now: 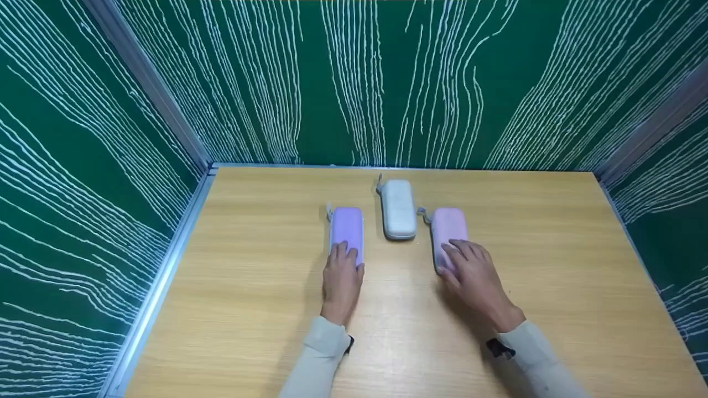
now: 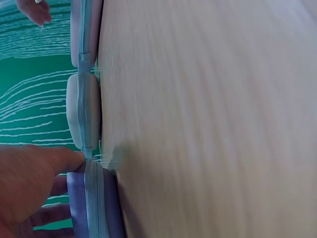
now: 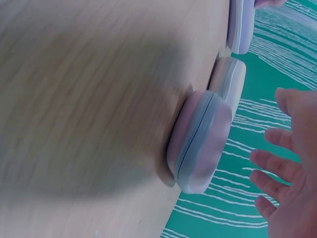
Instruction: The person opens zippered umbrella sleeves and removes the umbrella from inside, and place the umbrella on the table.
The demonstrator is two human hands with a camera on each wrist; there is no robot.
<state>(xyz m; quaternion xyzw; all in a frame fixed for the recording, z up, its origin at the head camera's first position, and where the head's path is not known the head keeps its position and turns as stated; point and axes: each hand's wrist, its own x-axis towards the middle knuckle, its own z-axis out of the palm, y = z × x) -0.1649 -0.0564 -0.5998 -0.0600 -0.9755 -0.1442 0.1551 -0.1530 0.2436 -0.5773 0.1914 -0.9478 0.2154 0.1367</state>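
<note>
Left of the white case (image 1: 399, 210), the left hand (image 1: 341, 282) hides the near end of the purple case (image 1: 347, 224). Right of the white case, the right hand (image 1: 480, 276) hides some of the pink case (image 1: 449, 222). Below the white case, the bottom edge cuts off both sleeves (image 1: 318, 359).

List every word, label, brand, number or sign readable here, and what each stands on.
None can be read.
The purple case, pale grey case and pink case show no lettering.
The green wall bears only white lines.
The black piece at the right cuff is too small to check.
</note>
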